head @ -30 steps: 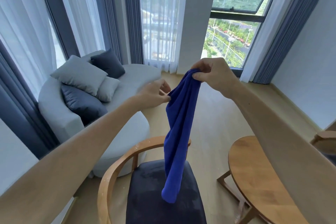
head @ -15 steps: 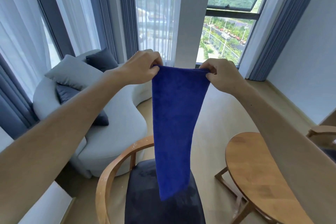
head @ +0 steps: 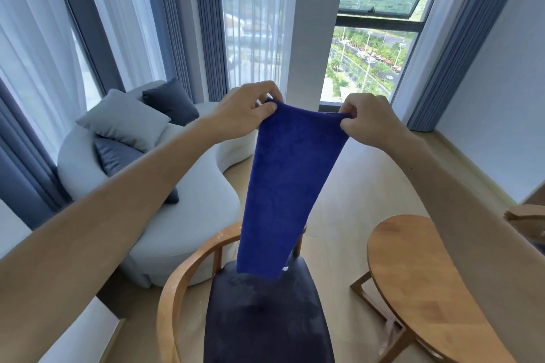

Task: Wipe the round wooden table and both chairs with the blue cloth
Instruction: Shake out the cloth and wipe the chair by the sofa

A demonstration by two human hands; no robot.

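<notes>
1. The blue fuzzy cloth (head: 290, 186) hangs in the air in the head view. It is stretched flat along its top edge and its bottom end dangles just above the chair seat.
2. The left hand (head: 246, 110) holds the top left corner of the cloth. Its grip is a pinch, with the thumb and curled fingers pressed together on the cloth.
3. The right hand (head: 370, 121) holds the top right corner the same way, pinching the cloth with curled fingers.
4. Both arms reach out in front of the person, and the hands are apart with the cloth edge between them.
5. Below the cloth is a wooden chair with a curved back and a dark blue seat (head: 265, 321). The seat looks dusty.
6. To the right of the chair is the round wooden table (head: 418, 283). Its surface is partly hidden by the right arm.
7. A bit of a second wooden chair (head: 528, 212) shows at the far right edge.
8. On the left is a curved white sofa (head: 188, 209) with grey and dark blue pillows (head: 124, 118).
9. Behind are tall windows with white and blue curtains (head: 206, 20).
</notes>
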